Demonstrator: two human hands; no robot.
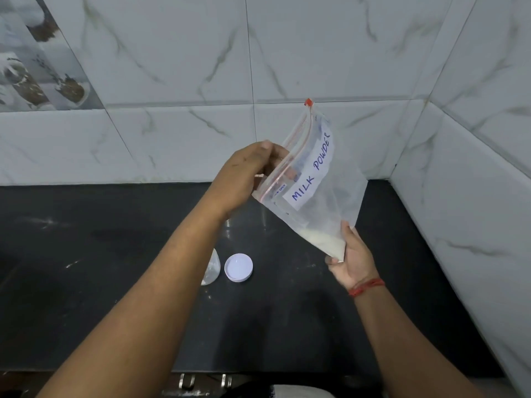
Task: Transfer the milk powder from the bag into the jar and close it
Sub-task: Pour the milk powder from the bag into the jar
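Observation:
A clear zip bag (324, 193) labelled "MILK POWDER" hangs tilted above the black counter, its red slider at the top. A little white powder lies in its lower corner. My left hand (244, 173) grips the bag's mouth edge, with fingers inside the opening. My right hand (350, 259) pinches the bottom corner from below. A clear jar (212, 268) stands on the counter, mostly hidden behind my left forearm. Its white lid (238, 267) lies upside down just to the right of it.
The black counter (287, 326) runs to marble-tiled walls at the back and right, which meet in a corner at the far right. Specks of white powder dot the counter. Metal handles show below the front edge.

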